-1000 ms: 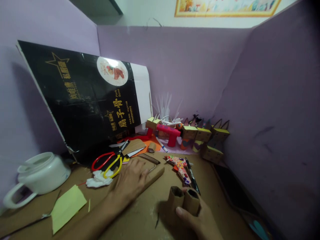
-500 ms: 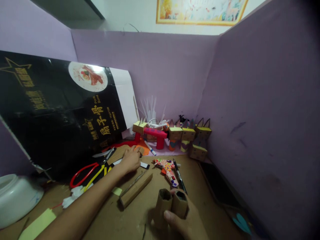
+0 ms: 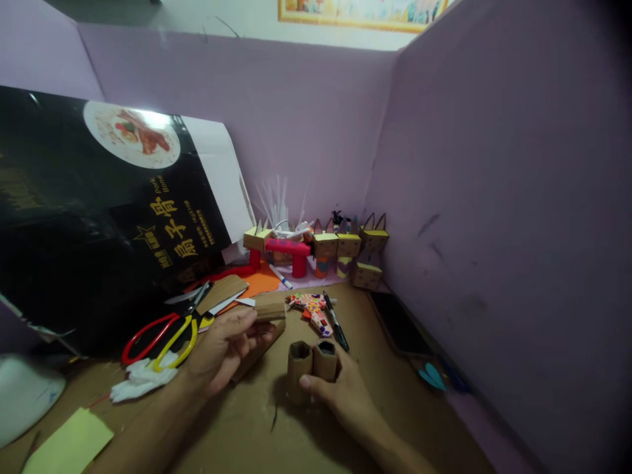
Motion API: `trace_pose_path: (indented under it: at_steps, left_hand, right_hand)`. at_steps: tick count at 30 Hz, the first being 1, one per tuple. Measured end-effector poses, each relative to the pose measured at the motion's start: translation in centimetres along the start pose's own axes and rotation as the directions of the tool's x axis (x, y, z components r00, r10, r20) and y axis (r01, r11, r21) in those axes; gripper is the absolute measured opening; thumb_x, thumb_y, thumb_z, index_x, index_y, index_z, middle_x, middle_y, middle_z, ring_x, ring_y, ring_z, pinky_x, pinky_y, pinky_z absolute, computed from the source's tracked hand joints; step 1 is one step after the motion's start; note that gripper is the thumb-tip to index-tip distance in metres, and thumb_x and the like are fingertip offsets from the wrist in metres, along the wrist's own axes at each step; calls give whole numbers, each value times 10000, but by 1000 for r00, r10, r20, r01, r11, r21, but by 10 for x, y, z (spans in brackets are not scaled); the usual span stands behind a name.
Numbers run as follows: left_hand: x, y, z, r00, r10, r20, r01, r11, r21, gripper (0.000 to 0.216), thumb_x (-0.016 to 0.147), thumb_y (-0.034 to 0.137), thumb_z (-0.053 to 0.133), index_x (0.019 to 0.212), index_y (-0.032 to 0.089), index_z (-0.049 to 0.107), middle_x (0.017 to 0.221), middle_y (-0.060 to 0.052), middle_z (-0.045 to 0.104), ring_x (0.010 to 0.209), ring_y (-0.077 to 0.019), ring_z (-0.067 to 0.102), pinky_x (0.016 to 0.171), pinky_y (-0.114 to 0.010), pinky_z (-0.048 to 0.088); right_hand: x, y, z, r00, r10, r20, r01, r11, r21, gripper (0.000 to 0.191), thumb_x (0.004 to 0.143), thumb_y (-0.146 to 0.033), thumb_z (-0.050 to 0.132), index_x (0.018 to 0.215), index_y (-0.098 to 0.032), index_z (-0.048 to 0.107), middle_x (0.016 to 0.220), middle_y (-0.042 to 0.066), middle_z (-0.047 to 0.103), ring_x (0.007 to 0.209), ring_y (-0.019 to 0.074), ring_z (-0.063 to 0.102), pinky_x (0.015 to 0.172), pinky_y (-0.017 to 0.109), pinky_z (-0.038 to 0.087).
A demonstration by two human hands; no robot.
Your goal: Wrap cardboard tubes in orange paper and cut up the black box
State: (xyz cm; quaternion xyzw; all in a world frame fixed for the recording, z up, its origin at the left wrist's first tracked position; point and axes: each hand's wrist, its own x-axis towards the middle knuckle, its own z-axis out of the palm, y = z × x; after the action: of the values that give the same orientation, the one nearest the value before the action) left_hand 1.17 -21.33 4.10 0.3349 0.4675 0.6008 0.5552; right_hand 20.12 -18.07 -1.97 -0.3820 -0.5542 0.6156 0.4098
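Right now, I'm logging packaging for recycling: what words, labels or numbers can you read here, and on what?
"Pork Bone": on the black carton leaning at the left.
"扇子骨": large gold characters on that carton, turned sideways.
Too small to read: the smaller gold lines and the starred logo beside them.

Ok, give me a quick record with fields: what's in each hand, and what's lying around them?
left hand: grip on small brown cardboard piece
right hand: grip on pair of upright brown cardboard tubes, standing on brown cardboard desk top
left of hands: red and yellow scissors, crumpled white tissue
behind tubes: multicoloured patterned gun-shaped object, black marker pen
by back wall: row of small cardboard box figures
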Motion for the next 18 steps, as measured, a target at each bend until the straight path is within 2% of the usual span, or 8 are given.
trace_pose_path:
  at_steps: [3, 5, 8, 10, 12, 14, 16, 18]
  left_hand:
    - [-3, -4, -1, 994, 105, -43, -95, 978, 186, 252, 658, 307, 730, 818, 117, 689, 750, -60, 662, 680, -126, 585, 629, -213, 470]
    - [-5, -6, -2, 983, 161, -86, -134, 957, 258, 240, 653, 342, 742, 748, 132, 674, 647, -19, 625, 606, -102, 541, 566, -190, 424]
    - [-12, -6, 1, 970, 218, -105, -171, 925, 339, 256, 683, 391, 718, 693, 146, 647, 567, 12, 574, 547, -88, 485, 518, -182, 368]
    - [-18, -3, 6, 962, 263, -77, -203, 872, 446, 288, 690, 434, 696, 660, 157, 624, 543, 19, 551, 525, -91, 465, 493, -189, 348]
    - [-23, -1, 10, 953, 301, -39, -233, 809, 540, 333, 688, 485, 670, 619, 170, 589, 522, 26, 524, 497, -93, 442, 461, -195, 327]
    - [-26, -1, 12, 948, 318, -26, -247, 781, 574, 371, 700, 522, 641, 591, 179, 551, 504, 36, 491, 472, -87, 414, 437, -193, 304]
    - [-25, -3, 11, 951, 310, -19, -242, 777, 582, 392, 732, 538, 608, 589, 181, 530, 497, 41, 473, 460, -81, 400, 431, -191, 294]
    - [-22, -6, 8, 959, 281, -14, -222, 785, 579, 404, 765, 545, 574, 597, 180, 529, 501, 39, 478, 457, -79, 407, 432, -190, 296]
  right_hand:
    - [0, -1, -1, 1000, -20, -10, 20, 1000, 5, 353, 508, -213, 764, 804, -198, 572, 710, -20, 613, 651, 164, 553, 625, 282, 454]
    - [-1, -1, -3, 999, -52, 3, 51, 998, 45, 375, 530, -235, 771, 858, -198, 593, 824, 14, 651, 746, 191, 593, 703, 314, 469]
    - [0, 2, -7, 994, -103, 25, 98, 983, 157, 408, 568, -289, 781, 918, -185, 598, 945, 56, 658, 852, 212, 607, 788, 340, 462]
    - [1, 4, -9, 996, -93, 6, 88, 958, 274, 463, 566, -289, 807, 954, -179, 580, 879, 37, 655, 796, 182, 603, 757, 309, 462]
    - [3, 3, -11, 999, -39, 16, 28, 900, 434, 511, 580, -314, 815, 998, -184, 552, 768, -7, 631, 688, 141, 579, 675, 265, 456]
    - [5, -2, -13, 997, 19, 80, -60, 833, 550, 492, 639, -426, 757, 1004, -176, 541, 699, -16, 606, 617, 132, 557, 624, 265, 457]
    - [6, -7, -17, 979, 69, 193, -179, 748, 639, 454, 708, -494, 649, 998, -163, 540, 703, 9, 611, 630, 153, 575, 656, 309, 480]
    - [7, -12, -20, 952, 84, 293, -274, 658, 701, 380, 755, -445, 566, 993, -150, 548, 746, 42, 634, 687, 179, 604, 714, 351, 488]
